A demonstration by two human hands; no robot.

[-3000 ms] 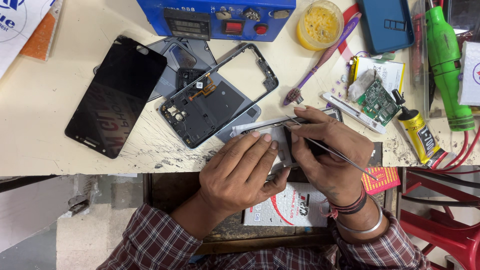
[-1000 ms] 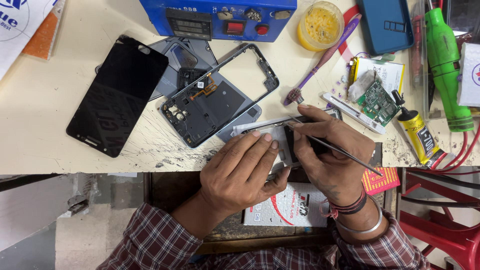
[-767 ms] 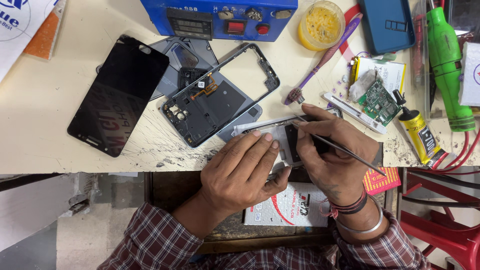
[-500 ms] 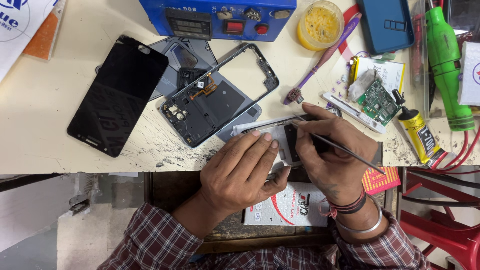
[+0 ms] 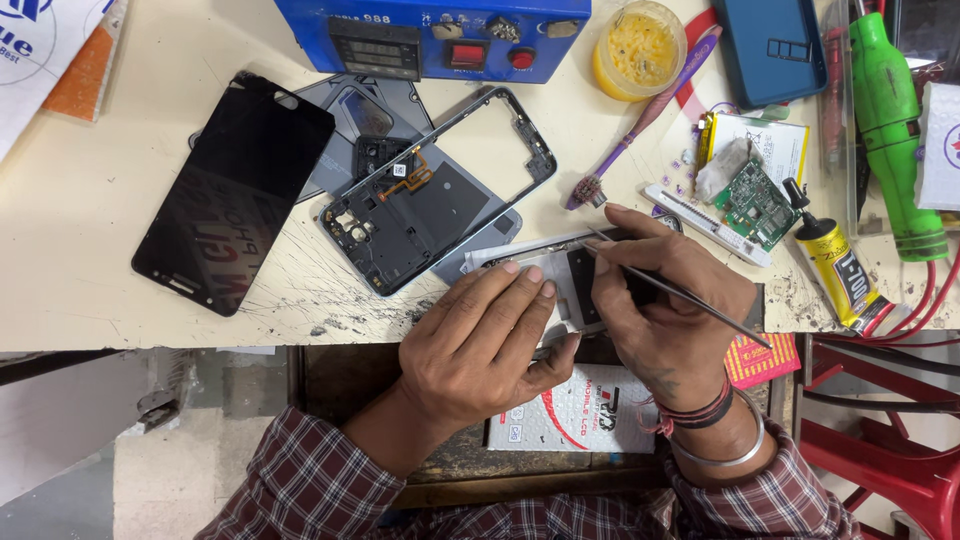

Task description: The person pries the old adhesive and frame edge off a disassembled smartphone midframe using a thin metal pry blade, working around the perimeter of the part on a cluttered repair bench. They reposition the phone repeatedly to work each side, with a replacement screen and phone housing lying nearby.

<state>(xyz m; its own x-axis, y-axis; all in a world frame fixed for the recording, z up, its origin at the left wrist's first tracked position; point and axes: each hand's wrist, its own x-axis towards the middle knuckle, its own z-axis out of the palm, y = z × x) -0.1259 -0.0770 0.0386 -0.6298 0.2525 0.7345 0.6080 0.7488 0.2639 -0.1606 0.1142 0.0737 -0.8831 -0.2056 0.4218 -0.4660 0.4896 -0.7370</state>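
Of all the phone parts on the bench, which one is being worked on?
The pale panel at the table edge, pinned by the left hand; the black screen and grey frame lie untouched.

Pale grey phone panel [image 5: 548,275] lying flat at the near edge of the bench [image 5: 90,220], long side running left to right, a dark rectangular patch on its right part, largely covered. Thin metal tweezers [image 5: 680,295] slanting from lower right up to upper left, tip resting on the panel's top edge.
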